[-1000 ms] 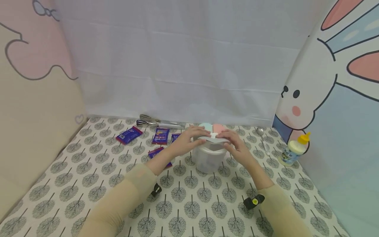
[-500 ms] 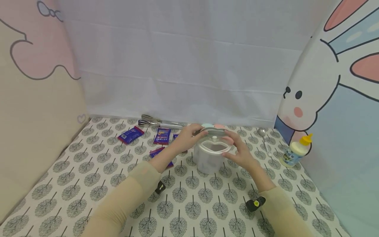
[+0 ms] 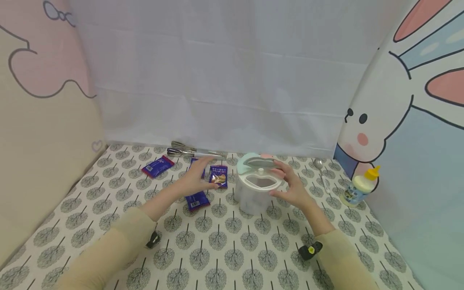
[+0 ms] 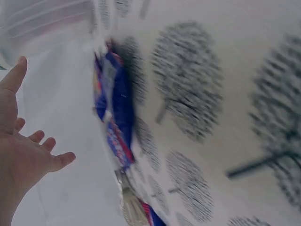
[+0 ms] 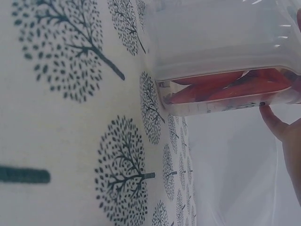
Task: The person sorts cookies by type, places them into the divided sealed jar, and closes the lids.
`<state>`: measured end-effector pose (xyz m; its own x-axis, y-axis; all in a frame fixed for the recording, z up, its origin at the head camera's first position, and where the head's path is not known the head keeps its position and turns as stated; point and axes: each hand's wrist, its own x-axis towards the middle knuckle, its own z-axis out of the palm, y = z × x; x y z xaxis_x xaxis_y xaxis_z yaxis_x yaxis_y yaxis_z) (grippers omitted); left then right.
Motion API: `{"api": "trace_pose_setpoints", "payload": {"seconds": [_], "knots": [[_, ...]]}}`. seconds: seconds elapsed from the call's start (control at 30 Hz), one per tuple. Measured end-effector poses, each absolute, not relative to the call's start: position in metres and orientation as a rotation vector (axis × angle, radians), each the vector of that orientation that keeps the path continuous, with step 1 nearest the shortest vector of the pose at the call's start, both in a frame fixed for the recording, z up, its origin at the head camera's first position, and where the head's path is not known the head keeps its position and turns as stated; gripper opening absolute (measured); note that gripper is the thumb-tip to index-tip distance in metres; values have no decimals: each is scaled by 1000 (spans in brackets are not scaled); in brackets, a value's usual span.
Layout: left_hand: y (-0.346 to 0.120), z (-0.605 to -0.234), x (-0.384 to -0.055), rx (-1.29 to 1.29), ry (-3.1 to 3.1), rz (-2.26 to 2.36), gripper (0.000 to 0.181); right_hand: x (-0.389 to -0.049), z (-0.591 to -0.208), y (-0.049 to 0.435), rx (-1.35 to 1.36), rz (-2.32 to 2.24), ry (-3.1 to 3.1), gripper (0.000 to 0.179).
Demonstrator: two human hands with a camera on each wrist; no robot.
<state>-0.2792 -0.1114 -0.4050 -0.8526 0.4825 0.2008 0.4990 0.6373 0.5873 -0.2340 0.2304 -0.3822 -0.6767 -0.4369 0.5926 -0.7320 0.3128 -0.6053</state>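
The left hand [image 3: 190, 181] moved off the clear plastic tub [image 3: 251, 202], grip loose, while the right hand [image 3: 295, 191] holds it, likely steadying; letting go should need care

A clear, upright container [image 3: 253, 201] with mint and pink on top, its near compartment open and red contents [image 5: 230, 88] showing through its side, stands in the grip of the right hand [image 3: 294, 189], while a blue packet [image 3: 219, 175] lies flat just beside the left hand's [image 3: 191, 181] thumb.
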Motion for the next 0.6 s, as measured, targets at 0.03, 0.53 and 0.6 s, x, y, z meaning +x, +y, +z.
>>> {"api": "trace_pose_setpoints", "payload": {"seconds": [0.03, 0.53, 0.6], "knots": [[-120, -411, -278, -845, -2842, -985, 95, -233, -383, 230, 1037, 1304, -2281, 90], [-173, -452, -274, -906, -3058, -803, 71, -233, -384, 230, 1041, 1281, -2278, 89], [-170, -449, -273, -897, -3060, -806, 61, -234, -383, 230, 1042, 1286, -2274, 90]]}}
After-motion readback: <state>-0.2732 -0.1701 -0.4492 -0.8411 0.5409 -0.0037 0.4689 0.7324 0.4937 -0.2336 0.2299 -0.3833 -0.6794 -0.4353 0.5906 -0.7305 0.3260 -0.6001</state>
